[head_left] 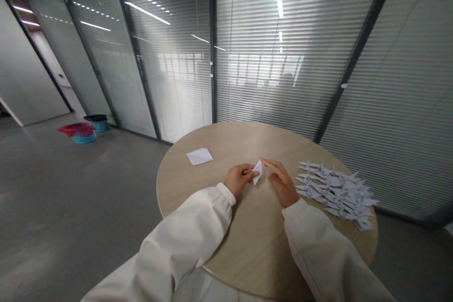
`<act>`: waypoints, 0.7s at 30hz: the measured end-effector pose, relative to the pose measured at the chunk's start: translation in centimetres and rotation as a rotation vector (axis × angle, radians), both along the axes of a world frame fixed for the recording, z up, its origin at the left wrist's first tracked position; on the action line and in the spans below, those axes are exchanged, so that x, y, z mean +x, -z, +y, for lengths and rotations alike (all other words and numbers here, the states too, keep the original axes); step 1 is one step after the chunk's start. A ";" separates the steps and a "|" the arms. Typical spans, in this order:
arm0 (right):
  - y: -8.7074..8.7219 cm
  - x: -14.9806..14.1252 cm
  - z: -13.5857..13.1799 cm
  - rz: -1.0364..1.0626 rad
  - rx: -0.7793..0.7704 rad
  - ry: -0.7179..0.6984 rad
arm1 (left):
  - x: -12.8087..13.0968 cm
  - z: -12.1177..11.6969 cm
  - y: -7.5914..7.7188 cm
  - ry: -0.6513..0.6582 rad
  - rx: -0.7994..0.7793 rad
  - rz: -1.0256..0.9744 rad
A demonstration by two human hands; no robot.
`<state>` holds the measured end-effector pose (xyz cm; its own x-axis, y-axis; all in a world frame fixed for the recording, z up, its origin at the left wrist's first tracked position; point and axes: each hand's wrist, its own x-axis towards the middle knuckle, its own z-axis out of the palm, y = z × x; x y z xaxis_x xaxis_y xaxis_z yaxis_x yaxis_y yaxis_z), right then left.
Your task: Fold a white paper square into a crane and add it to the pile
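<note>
A small white folded paper piece (258, 171) sits at the middle of a round wooden table (247, 236), pinched between both my hands. My left hand (239, 179) is curled, its thumb and fingers closed on the paper's left edge. From the right, my right hand (282, 181) presses extended fingers onto the paper's upper tip. Both arms wear white sleeves.
A flat white paper sheet (199, 156) lies on the table's far left. Several folded paper cranes (334, 189) are spread in rows on the right side. Glass walls with blinds stand behind. Two bins, red (78, 130) and blue (97, 122), sit on the floor far left.
</note>
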<state>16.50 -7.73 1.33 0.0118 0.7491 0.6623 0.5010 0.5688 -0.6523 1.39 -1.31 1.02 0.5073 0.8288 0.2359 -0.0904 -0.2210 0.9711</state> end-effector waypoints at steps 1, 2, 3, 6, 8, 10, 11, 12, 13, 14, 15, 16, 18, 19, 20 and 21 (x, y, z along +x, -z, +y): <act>-0.1 0.0 -0.1 -0.002 -0.003 -0.003 | 0.0 0.0 0.0 -0.002 0.001 0.000; -0.1 -0.1 -0.1 -0.004 -0.006 -0.007 | 0.0 0.1 0.1 -0.003 0.002 0.001; -0.1 -0.1 -0.1 -0.003 -0.010 -0.009 | 0.0 0.2 0.1 -0.005 0.002 0.003; -0.2 -0.1 -0.2 0.003 -0.017 -0.006 | -0.1 0.3 0.2 -0.018 0.007 0.008; -0.3 -0.1 -0.3 0.016 -0.013 -0.005 | -0.1 0.4 0.3 -0.032 0.012 0.006; -0.3 -0.1 -0.3 0.038 -0.012 -0.008 | -0.1 0.5 0.3 -0.032 0.014 0.000; -0.3 0.0 -0.3 0.053 -0.015 -0.011 | -0.1 0.5 0.3 -0.029 0.013 -0.003; -0.2 0.0 -0.2 0.071 -0.022 -0.014 | -0.1 0.4 0.3 -0.022 0.010 -0.007; -0.2 0.0 -0.2 0.089 -0.033 -0.018 | -0.1 0.4 0.3 -0.012 0.006 -0.010; -0.2 0.0 -0.1 0.108 -0.044 -0.023 | -0.1 0.4 0.3 0.000 0.002 -0.013; -0.1 0.1 -0.1 0.128 -0.058 -0.029 | 0.0 0.4 0.4 0.013 -0.002 -0.017; -0.1 0.1 0.0 0.148 -0.073 -0.033 | 0.0 0.3 0.4 0.029 -0.005 -0.022; 0.0 0.2 0.1 0.180 -0.101 -0.038 | 0.0 0.3 0.5 0.062 -0.003 -0.029; 0.0 0.3 0.1 0.189 -0.111 -0.040 | 0.1 0.3 0.5 0.071 -0.002 -0.031; 0.1 0.3 0.1 0.192 -0.119 -0.043 | 0.1 0.3 0.6 0.076 0.000 -0.033; 0.1 0.4 0.2 0.190 -0.124 -0.048 | 0.1 0.3 0.6 0.081 0.002 -0.030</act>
